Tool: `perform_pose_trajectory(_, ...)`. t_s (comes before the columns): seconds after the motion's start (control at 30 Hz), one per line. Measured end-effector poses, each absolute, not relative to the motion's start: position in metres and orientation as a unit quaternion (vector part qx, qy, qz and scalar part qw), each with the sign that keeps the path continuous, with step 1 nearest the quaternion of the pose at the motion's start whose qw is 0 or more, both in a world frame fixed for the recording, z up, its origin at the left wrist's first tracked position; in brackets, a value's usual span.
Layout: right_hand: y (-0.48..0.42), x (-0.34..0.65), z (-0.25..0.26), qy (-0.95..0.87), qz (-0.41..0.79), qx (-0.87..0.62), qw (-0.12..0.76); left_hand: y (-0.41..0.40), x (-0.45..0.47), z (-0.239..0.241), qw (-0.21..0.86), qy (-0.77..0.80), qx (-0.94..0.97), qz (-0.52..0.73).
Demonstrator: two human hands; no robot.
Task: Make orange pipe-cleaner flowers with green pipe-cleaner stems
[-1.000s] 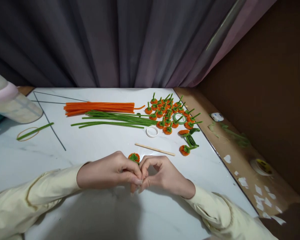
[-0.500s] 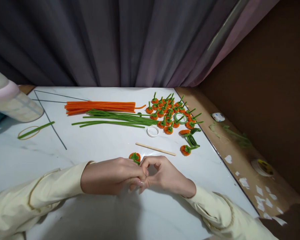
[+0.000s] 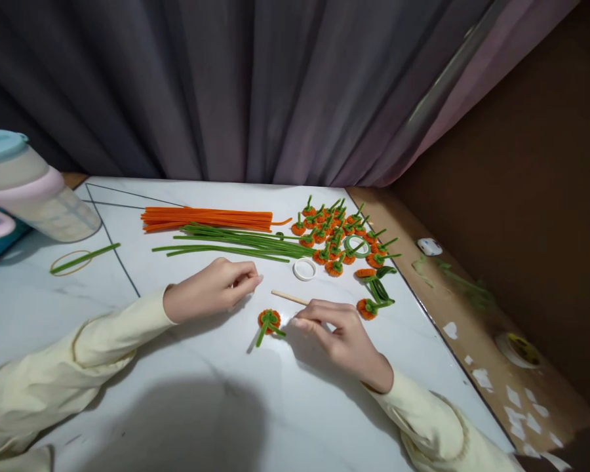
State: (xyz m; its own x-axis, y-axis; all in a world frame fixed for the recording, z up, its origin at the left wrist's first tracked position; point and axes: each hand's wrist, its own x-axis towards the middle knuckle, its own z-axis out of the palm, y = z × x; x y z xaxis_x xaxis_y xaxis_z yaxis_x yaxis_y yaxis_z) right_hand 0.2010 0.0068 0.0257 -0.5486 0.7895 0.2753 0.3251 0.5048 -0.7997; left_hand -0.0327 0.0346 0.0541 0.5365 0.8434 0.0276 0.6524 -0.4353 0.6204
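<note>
At far left a lidded cup (image 3: pixel 61 206) stands on the white table (image 3: pixel 177 400), its pink handle turned toward the left edge of the view. In front of it a green strip (image 3: pixel 103 252) lies across a thin loop (image 3: pixel 59 273). Dark rods (image 3: pixel 120 263) run to the right of these. Next come the orange stems (image 3: pixel 206 218), bundled flat, with the green stems (image 3: pixel 246 242) just in front.

The left hand (image 3: pixel 214 288) is raised near the green stems, fingers curled and thumb against forefinger; whether anything is pinched there cannot be told. The orange piece (image 3: pixel 269 316) rests on the table between the hands, green strands spread toward the near edge. Behind it lie a stick (image 3: pixel 288 297) (its right end is hidden by the right hand) and a white ring (image 3: pixel 305 269).

The right hand (image 3: pixel 347 341) is beside the orange piece, fingers bent and thumb forward; its grip, if any, cannot be determined. Beyond it sit the finished pieces (image 3: pixel 334 268) in a cluster, with a green tape roll (image 3: pixel 347 246) among them. At far right, paper scraps (image 3: pixel 514 396) litter a brown surface (image 3: pixel 465 305).
</note>
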Motion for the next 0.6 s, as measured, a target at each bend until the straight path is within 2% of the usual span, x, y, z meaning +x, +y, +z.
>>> perform_pose_trajectory(0.1, 0.001, 0.197, 0.023, -0.839, 0.300, -0.295, 0.345, 0.028, -0.029, 0.057, 0.328, 0.345, 0.867, 0.149)
perform_pose_trajectory(0.17, -0.002, 0.194, 0.023, -0.849, 0.303, -0.275, 0.335, 0.023, -0.024, 0.059, 0.363, 0.271, 0.880, 0.140)
perform_pose_trajectory(0.4, -0.003, 0.190, 0.020, -0.798, 0.475, -0.258, 0.267, 0.016, -0.008, 0.050, 0.491, 0.167, 0.846, 0.121)
perform_pose_trajectory(0.6, -0.003, 0.189, 0.021, -0.760, 0.550, -0.236, 0.255, 0.014, -0.006, 0.049, 0.503, 0.161, 0.839, 0.129)
